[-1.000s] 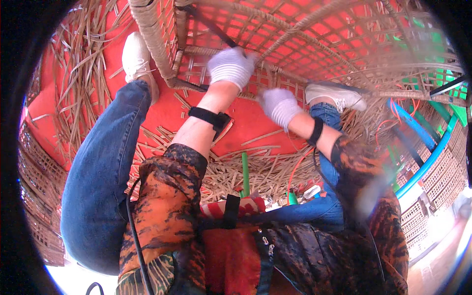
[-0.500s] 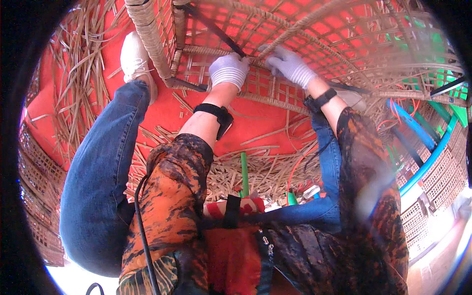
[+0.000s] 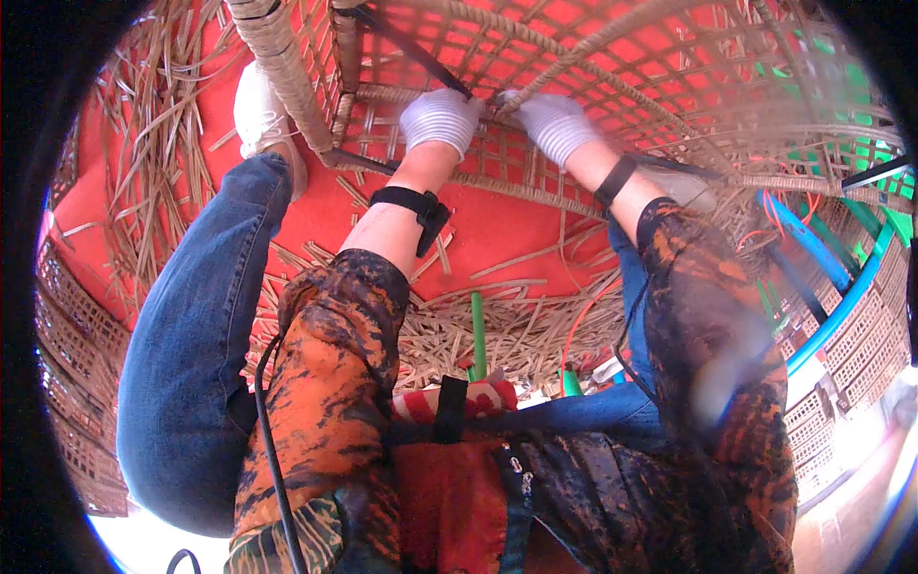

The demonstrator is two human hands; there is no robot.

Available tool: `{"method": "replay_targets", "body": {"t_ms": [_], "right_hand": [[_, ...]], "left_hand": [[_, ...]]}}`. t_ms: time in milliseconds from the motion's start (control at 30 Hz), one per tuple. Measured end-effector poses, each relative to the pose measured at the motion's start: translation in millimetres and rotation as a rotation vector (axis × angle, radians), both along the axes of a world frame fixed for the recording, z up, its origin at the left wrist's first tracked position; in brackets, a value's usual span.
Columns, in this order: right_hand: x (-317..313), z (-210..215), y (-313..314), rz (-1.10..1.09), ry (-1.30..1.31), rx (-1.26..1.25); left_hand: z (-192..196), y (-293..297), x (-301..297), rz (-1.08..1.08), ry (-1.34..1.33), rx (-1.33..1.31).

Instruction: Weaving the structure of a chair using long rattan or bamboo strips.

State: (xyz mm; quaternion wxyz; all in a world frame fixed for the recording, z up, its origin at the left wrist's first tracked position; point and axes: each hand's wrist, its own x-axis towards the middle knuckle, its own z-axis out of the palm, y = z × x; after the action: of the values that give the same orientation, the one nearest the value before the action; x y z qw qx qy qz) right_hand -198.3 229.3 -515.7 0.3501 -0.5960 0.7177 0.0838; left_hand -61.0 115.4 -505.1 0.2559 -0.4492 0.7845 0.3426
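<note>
A large open-weave wicker frame, its poles wrapped in tan strips, spans the upper part of the head view. My left hand, in a white ribbed glove, is closed at a joint of the frame, close to the lower end of a black rod. What its fingertips pinch is hidden. Just to the right, my right hand, gloved alike, grips the same joint where a wrapped pole slants up to the right. Some of its fingers are out of sight behind the weave. A small gap separates the two hands.
Loose tan strips litter the red floor covering at left, with another heap between my legs. A green post stands there. Blue tubing and woven panels are at right. My white shoe is beside the frame.
Both hands have shifted slightly; the right moved up and left, closer to the left hand and the joint. Its fingers are now more tucked in. The frame has moved only a little.
</note>
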Motion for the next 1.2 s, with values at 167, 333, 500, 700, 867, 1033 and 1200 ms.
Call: {"method": "replay_targets", "body": {"t_ms": [167,333,500,700,867,1033,1200], "right_hand": [[28.8,11.3,5.0,-0.301,0.126,0.023],[69.2,55.0,19.6,-0.254,0.015,0.375],[95.1,114.5,28.3,0.004,-0.414,0.369],[1.5,58.3,24.3,-0.484,-0.137,0.123],[-14.5,21.8,3.5,-0.783,-0.899,0.085],[-16.7,12.3,-18.8,-0.489,-0.763,0.324],[-10.8,-11.5,-11.3,-0.026,-0.325,-0.105]], "left_hand": [[20.2,-13.1,7.3,-0.016,-0.048,-0.061],[13.2,-0.1,-5.9,0.066,-0.010,0.046],[-32.6,27.1,-11.9,-0.355,0.079,0.383],[-23.4,32.6,7.0,0.237,-0.025,0.210],[5.2,9.7,2.4,0.072,-0.058,0.106],[1.6,-8.9,-3.4,0.010,-0.113,0.112],[-6.2,-5.1,-3.1,0.059,-0.080,0.097]]}}
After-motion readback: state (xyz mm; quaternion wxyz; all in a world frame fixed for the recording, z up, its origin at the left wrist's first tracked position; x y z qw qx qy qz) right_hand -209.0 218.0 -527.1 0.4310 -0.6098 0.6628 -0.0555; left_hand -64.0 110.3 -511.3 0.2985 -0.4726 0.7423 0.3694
